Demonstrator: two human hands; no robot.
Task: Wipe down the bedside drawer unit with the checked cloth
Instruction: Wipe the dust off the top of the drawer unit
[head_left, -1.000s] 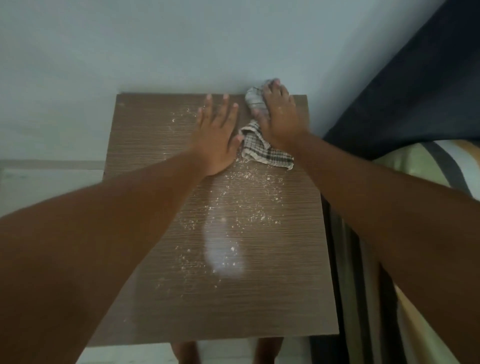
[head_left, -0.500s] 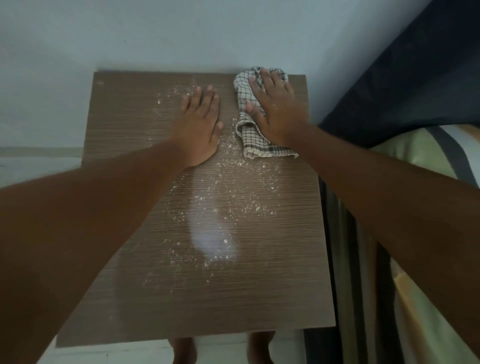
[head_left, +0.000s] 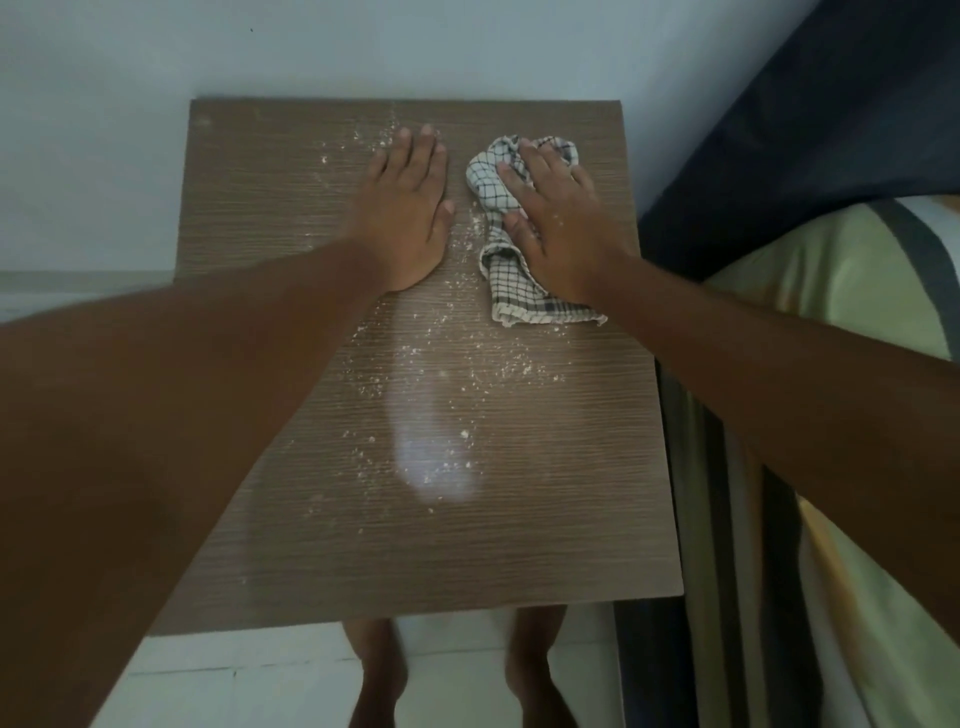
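- Nearest, two bare feet (head_left: 379, 670) on pale floor tiles (head_left: 260, 686), partly hidden under the front edge of the drawer unit (head_left: 519, 545).
- Only the unit's brown wood-grain top shows; drawers not visible from this angle.
- White crumbs or powder (head_left: 467, 374) scattered over the middle and far half of the top, with a pale glare patch among them.
- Both forearms reach in from the near corners toward the far half.
- Checked cloth (head_left: 511, 291) lies crumpled on the far right part of the top; its near end sticks out below the right wrist, its far end bunches past the fingertips.
- Right hand (head_left: 558, 228) lies palm down on the cloth, fingers spread and lightly curled into the folds, thumb on the cloth's left side; pressing rather than a closed grip.
- Left hand (head_left: 410, 208) flat on bare wood just left of the cloth, fingers straight and together, holding nothing, not touching the cloth.
- Right of the unit, a bed (head_left: 831, 322) with green striped bedding and a dark blue cover.
- Farthest, pale blue wall (head_left: 363, 47) behind the unit.
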